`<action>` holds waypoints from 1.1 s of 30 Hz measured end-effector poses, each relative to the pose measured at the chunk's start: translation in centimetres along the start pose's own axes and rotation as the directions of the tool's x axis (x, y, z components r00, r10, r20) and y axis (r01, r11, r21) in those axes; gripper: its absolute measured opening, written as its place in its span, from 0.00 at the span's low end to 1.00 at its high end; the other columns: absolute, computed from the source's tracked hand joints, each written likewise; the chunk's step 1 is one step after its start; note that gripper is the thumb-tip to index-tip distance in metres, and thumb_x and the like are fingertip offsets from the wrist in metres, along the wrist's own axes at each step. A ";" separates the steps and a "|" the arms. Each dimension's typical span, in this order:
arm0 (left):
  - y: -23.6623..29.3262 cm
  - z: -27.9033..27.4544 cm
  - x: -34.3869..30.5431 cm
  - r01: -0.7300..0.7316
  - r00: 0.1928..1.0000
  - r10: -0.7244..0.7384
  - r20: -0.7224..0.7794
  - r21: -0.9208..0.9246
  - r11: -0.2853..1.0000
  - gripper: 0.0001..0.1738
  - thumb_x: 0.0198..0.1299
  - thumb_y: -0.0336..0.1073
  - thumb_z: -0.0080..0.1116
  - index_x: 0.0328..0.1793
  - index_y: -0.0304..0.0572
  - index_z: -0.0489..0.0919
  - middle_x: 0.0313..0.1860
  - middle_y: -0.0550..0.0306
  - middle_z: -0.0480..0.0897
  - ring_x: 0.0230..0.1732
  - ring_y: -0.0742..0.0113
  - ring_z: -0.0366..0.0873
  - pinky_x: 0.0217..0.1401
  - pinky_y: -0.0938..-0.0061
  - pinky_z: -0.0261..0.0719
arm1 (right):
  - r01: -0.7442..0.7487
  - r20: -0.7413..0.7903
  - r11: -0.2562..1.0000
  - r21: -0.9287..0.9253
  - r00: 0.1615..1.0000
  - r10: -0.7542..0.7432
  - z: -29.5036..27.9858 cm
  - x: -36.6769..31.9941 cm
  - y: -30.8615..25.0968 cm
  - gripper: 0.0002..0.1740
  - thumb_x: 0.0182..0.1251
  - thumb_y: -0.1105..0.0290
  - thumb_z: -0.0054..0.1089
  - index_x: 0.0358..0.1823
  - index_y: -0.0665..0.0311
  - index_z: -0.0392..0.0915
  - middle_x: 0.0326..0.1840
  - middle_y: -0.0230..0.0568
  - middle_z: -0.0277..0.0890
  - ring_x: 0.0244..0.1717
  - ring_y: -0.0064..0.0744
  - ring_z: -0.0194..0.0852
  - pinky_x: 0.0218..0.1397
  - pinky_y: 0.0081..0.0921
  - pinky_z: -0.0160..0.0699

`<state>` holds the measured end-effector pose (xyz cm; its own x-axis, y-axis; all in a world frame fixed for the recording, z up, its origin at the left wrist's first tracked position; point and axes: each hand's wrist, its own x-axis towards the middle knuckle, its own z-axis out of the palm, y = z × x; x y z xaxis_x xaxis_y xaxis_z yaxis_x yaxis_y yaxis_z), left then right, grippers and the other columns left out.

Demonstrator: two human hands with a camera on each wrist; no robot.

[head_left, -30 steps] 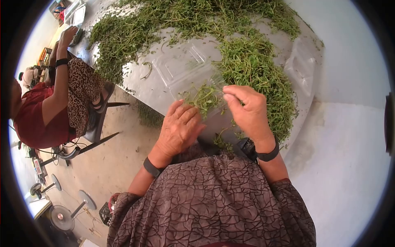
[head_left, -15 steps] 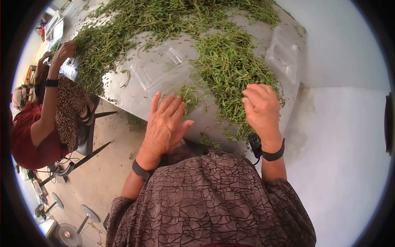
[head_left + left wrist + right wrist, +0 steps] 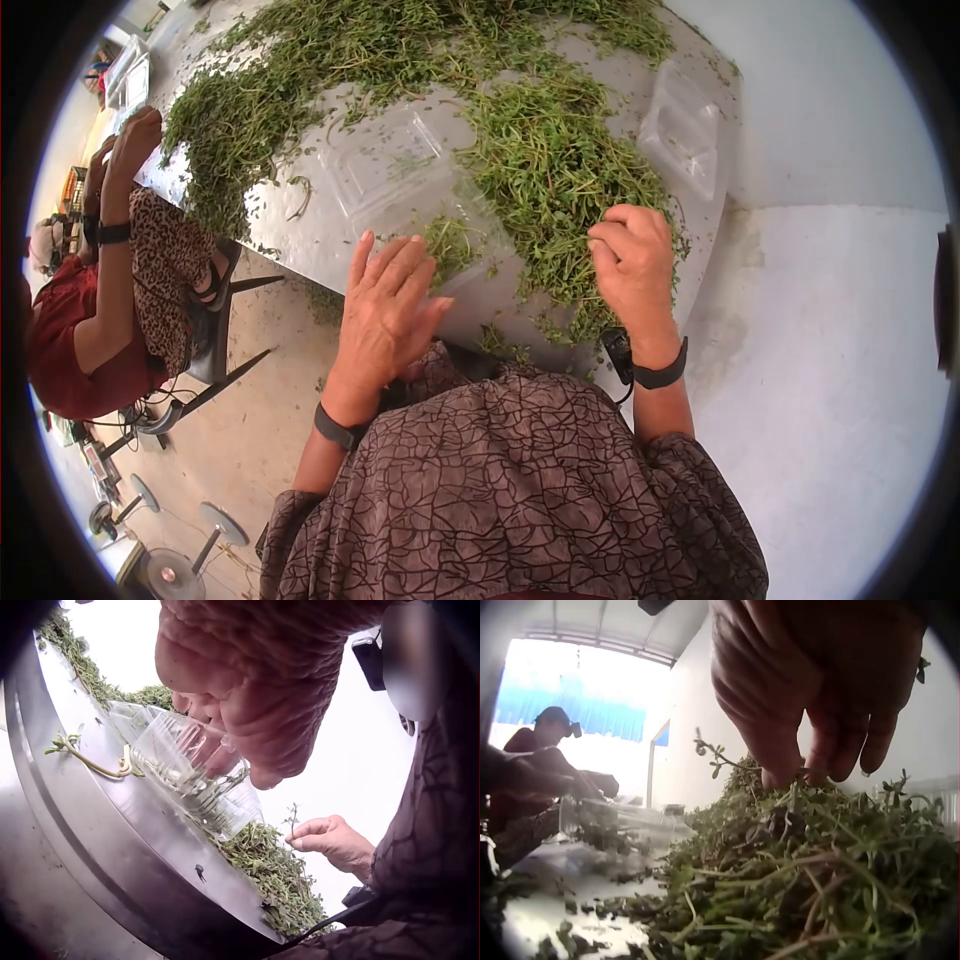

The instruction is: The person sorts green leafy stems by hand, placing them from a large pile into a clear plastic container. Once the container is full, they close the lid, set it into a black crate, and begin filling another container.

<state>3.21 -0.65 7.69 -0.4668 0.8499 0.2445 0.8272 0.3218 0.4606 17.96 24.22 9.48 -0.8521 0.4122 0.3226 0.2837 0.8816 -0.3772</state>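
Observation:
My left hand (image 3: 382, 318) is held with straight fingers at the near side of a clear plastic box (image 3: 199, 776), its fingertips overlapping the box in the left wrist view. Some green stems (image 3: 452, 245) lie inside, and the see-through lid (image 3: 385, 160) lies folded back on the table. Above the right part of a heap of leafy greens (image 3: 560, 165), my right hand (image 3: 637, 265) pinches a thin sprig (image 3: 292, 817) between thumb and fingers. Small leaves stick out past the thumb in the right wrist view.
More greens (image 3: 350, 50) spread across the back of the metal table (image 3: 300, 225). Another clear box (image 3: 683, 130) stands at the right by the wall. To the left, a person in a red top (image 3: 70, 350) sits at the table. Loose stems (image 3: 500, 342) lie near my lap.
My right hand has moved right, from over the box to the heap, and pinches a sprig there. My left hand has shifted slightly left, its fingers straighter. The head view has turned somewhat.

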 end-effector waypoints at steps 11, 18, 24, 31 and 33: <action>-0.1 0.2 -1.6 -0.078 0.987 0.075 -0.139 -0.017 0.997 0.20 0.49 0.34 0.69 0.50 0.38 0.81 0.58 0.52 0.79 0.61 0.52 0.75 0.72 0.47 0.65 | 0.165 -0.078 0.965 0.203 0.985 -0.152 0.4 2.7 -5.0 0.10 0.47 0.79 0.68 0.33 0.62 0.82 0.34 0.36 0.77 0.40 0.39 0.75 0.43 0.35 0.76; 0.0 -0.5 -2.4 -0.082 0.964 0.091 -0.249 0.047 0.996 0.18 0.52 0.38 0.67 0.49 0.40 0.82 0.52 0.53 0.82 0.58 0.52 0.78 0.67 0.50 0.68 | 0.325 0.059 0.895 0.305 0.932 -0.358 2.1 3.7 -8.0 0.11 0.48 0.76 0.69 0.35 0.63 0.81 0.38 0.36 0.77 0.46 0.40 0.73 0.53 0.36 0.72; -0.1 -0.3 -2.4 -0.094 0.965 0.098 -0.244 0.028 0.995 0.20 0.52 0.38 0.67 0.51 0.40 0.82 0.54 0.52 0.82 0.59 0.52 0.77 0.67 0.50 0.68 | 0.217 0.005 0.955 0.203 0.975 -0.223 0.7 2.6 -4.2 0.11 0.48 0.78 0.70 0.35 0.64 0.82 0.40 0.38 0.80 0.45 0.41 0.76 0.51 0.36 0.75; 0.5 -0.2 -0.6 -0.053 0.999 0.053 -0.004 0.032 0.998 0.24 0.50 0.37 0.69 0.55 0.39 0.81 0.57 0.52 0.82 0.63 0.53 0.74 0.76 0.49 0.57 | -0.001 -0.047 1.000 0.023 0.999 0.002 -1.7 0.1 -0.2 0.09 0.50 0.80 0.68 0.35 0.67 0.83 0.40 0.40 0.82 0.45 0.43 0.76 0.50 0.37 0.76; 0.1 0.3 -0.6 -0.026 0.996 0.022 0.085 0.050 0.998 0.24 0.51 0.36 0.68 0.55 0.38 0.81 0.55 0.51 0.82 0.62 0.54 0.75 0.77 0.49 0.55 | -0.041 -0.049 0.999 0.021 0.998 0.042 -2.3 -0.5 0.2 0.09 0.51 0.80 0.67 0.36 0.67 0.83 0.40 0.40 0.82 0.46 0.43 0.76 0.51 0.37 0.76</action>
<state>3.65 -1.02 7.33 -0.4205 0.8890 0.1814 0.8539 0.3201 0.4103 19.47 24.71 11.21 -0.8170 0.4593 0.3486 0.3087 0.8590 -0.4084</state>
